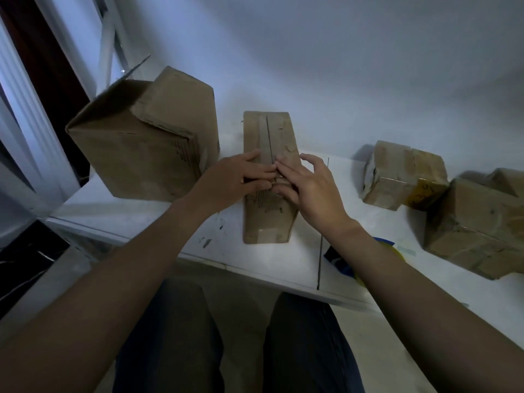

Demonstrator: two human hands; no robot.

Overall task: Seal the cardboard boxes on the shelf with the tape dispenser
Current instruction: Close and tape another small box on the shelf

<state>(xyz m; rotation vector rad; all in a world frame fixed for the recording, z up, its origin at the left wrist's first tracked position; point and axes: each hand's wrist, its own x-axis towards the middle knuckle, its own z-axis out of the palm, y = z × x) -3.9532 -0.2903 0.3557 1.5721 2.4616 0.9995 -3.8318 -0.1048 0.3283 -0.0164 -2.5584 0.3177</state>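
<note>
A long narrow cardboard box (269,131) lies on the white shelf (136,214), its two top flaps meeting along a dark centre seam. My left hand (229,180) lies flat on the left flap with straight fingers reaching to the seam. My right hand (306,182) presses the right flap, fingers spread, fingertips meeting those of the left at the seam. A blue and yellow object (340,259), perhaps the tape dispenser, lies on the shelf, mostly hidden under my right forearm.
A large box (141,143) with a raised flap stands tilted to the left. Three taped boxes sit at the right: a small one (397,174), a bigger one (479,231), and another behind it. The shelf's front edge runs above my knees.
</note>
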